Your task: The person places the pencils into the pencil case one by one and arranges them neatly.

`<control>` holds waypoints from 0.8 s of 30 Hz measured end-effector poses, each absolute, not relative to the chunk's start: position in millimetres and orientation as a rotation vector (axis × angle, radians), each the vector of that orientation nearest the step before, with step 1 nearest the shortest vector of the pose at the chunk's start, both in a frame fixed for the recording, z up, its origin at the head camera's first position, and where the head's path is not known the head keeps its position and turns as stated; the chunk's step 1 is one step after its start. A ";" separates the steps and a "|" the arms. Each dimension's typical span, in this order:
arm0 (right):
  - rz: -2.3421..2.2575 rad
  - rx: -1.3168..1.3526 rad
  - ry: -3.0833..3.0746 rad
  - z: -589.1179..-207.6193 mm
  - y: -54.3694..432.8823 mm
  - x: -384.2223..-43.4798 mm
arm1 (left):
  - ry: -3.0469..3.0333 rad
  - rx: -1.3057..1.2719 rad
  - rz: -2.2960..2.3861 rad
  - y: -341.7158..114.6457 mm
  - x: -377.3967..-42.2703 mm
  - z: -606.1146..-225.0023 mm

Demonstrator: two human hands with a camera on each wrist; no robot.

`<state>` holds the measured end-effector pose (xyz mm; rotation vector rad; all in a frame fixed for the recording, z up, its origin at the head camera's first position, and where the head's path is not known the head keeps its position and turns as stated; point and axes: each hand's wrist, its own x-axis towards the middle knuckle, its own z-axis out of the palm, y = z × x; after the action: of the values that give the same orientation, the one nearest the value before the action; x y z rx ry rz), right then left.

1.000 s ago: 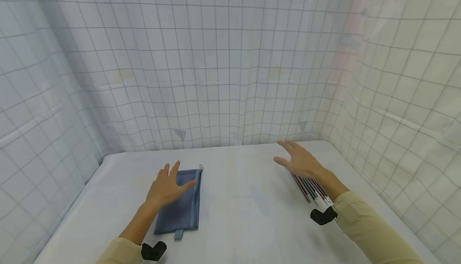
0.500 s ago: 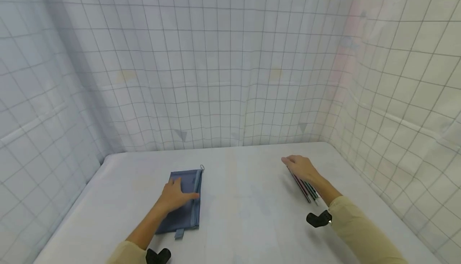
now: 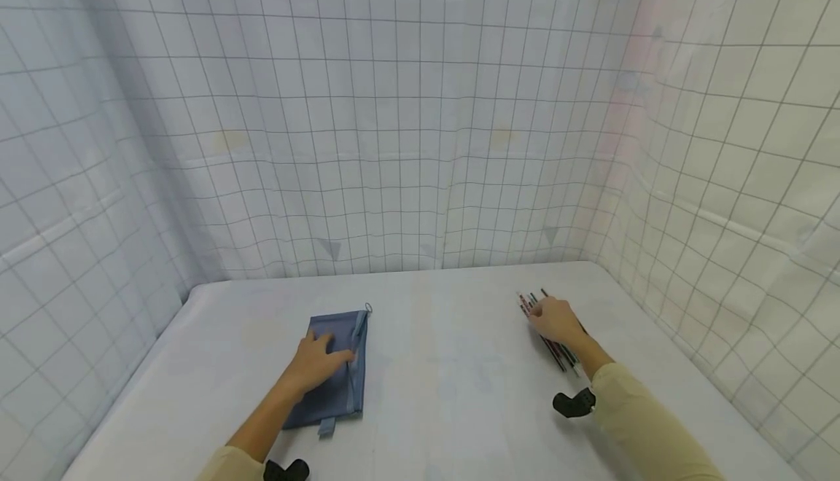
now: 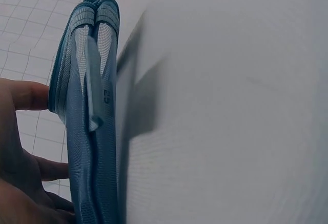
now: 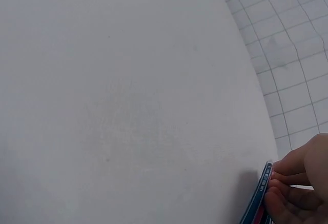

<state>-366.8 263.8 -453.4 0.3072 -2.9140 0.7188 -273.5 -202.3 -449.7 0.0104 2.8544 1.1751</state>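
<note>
A flat blue zip pouch (image 3: 335,397) lies on the left of the table, with a small ring at its far corner and a fabric tab at its near end. My left hand (image 3: 311,366) rests on it, fingers spread and thumb toward the zip side. From the left wrist view, the pouch (image 4: 95,152) is seen end-on, fingertips at its upper face. At the right, several slim pencils (image 3: 555,352) lie side by side. My right hand (image 3: 555,321) curls over their middle and grips them. Blue and pink pencils (image 5: 256,201) show between the fingers in the right wrist view.
A white-covered table (image 3: 446,364) spreads between the two hands. White grid-patterned curtains (image 3: 420,138) enclose it at the back and on both sides. A black wrist mount (image 3: 574,403) sits below the right hand, another black wrist mount (image 3: 286,471) below the left.
Both hands have come down from above: the left now rests on the pouch. The right has closed its fingers on the pencils and moved slightly nearer, baring their far ends.
</note>
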 end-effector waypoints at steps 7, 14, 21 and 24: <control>0.475 0.287 -2.930 -458.4 255.2 -375.7 | 2.838 0.011 1.205 -206.6 -274.9 -450.0; 0.489 0.255 -2.968 -454.3 249.8 -379.8 | 2.811 0.001 1.246 -207.8 -274.8 -450.1; 0.922 0.051 -2.951 -443.7 243.6 -381.2 | 2.816 0.011 1.260 -206.2 -275.6 -452.3; 1.198 -0.044 -2.915 -436.3 233.2 -381.2 | 2.826 0.007 1.254 -207.4 -275.2 -452.6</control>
<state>-381.2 233.2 -436.3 -0.0437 -2.9152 1.1977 -275.2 -207.4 -452.6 0.0071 2.8260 1.2537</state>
